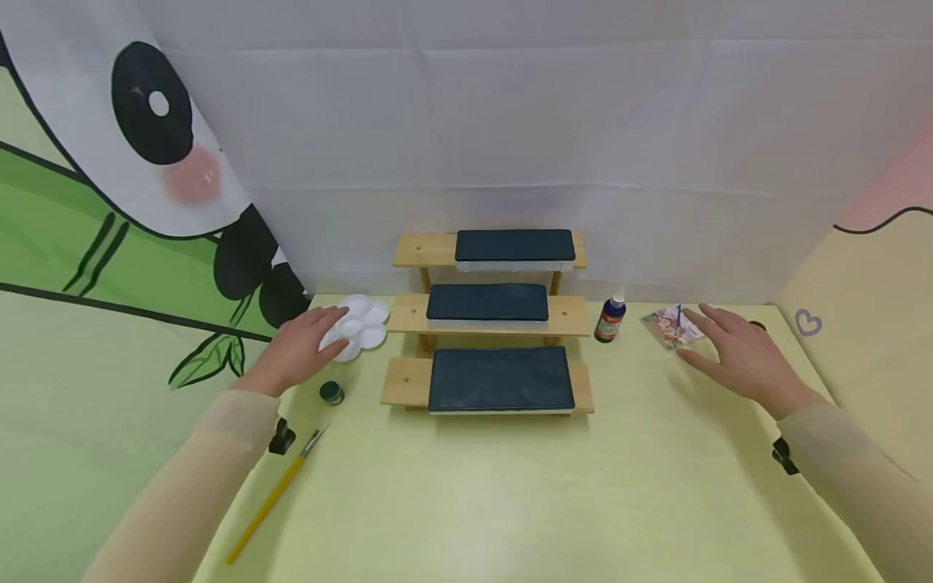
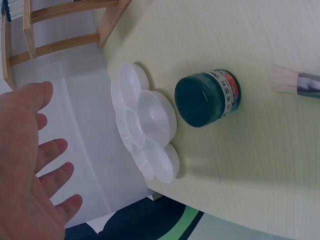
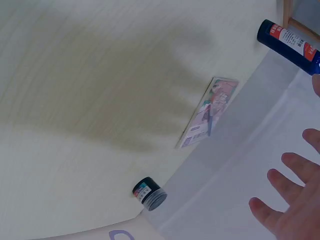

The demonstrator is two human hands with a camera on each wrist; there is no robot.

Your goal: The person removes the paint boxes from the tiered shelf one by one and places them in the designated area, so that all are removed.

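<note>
My left hand (image 1: 297, 350) hovers with fingers spread over the edge of a white flower-shaped paint palette (image 1: 364, 335) and holds nothing. Nearby stands a small dark green paint jar (image 2: 206, 98), and closer to me lies a yellow-handled paintbrush (image 1: 275, 495). On the right, my right hand (image 1: 754, 360) is held out in the air, fingers apart, beside a small printed picture packet (image 3: 210, 114). A second small jar (image 3: 149, 193) shows in the right wrist view; in the head view the hand mostly hides it. Left of the packet stands a dark blue bottle (image 1: 610, 317) with a pale tip.
In the middle stands a three-step wooden rack (image 1: 405, 380) bearing dark-topped rectangular slabs (image 1: 501, 380), one per step. A white cloth (image 1: 510, 121) hangs behind the pale table (image 1: 481, 502). Printed cartoon cloth (image 1: 87, 453) borders the left side.
</note>
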